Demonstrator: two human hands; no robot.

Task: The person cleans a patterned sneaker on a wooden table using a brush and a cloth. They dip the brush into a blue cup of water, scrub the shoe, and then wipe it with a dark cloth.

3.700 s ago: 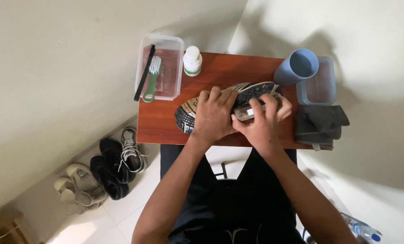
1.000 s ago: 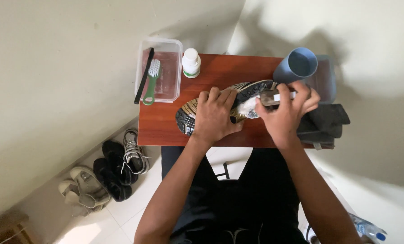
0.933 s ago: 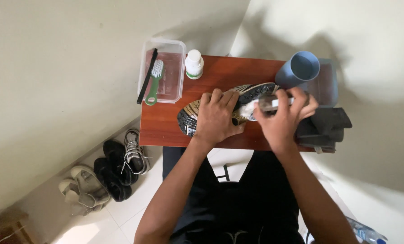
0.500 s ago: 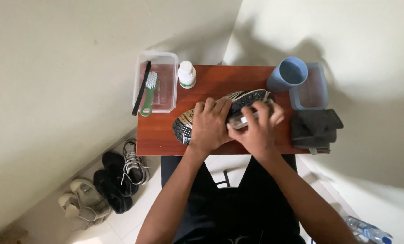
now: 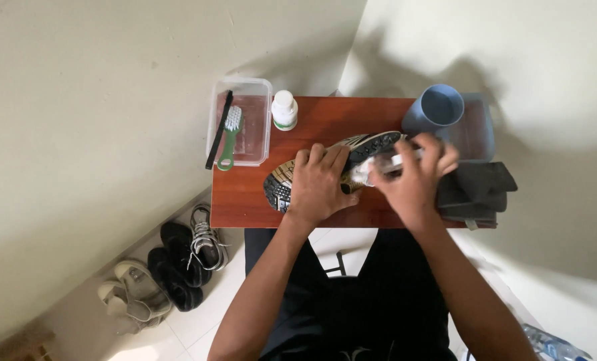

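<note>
The right hand (image 5: 412,177) has slid its white wipe (image 5: 372,170) toward the shoe's (image 5: 338,164) far end.

The table (image 5: 245,194) is a reddish-brown, glossy wood. On it lies a shoe (image 5: 368,144) whose sole is black and tan with a gridded tread. A pale white cloth (image 5: 378,167) sits against it. The mug (image 5: 435,110) is dusty blue, the folded cloth (image 5: 475,190) dark grey. The tub (image 5: 261,87) is clear; its brush (image 5: 230,137) has a green handle and white bristles. The bottle (image 5: 285,110) is white with a green band.
</note>
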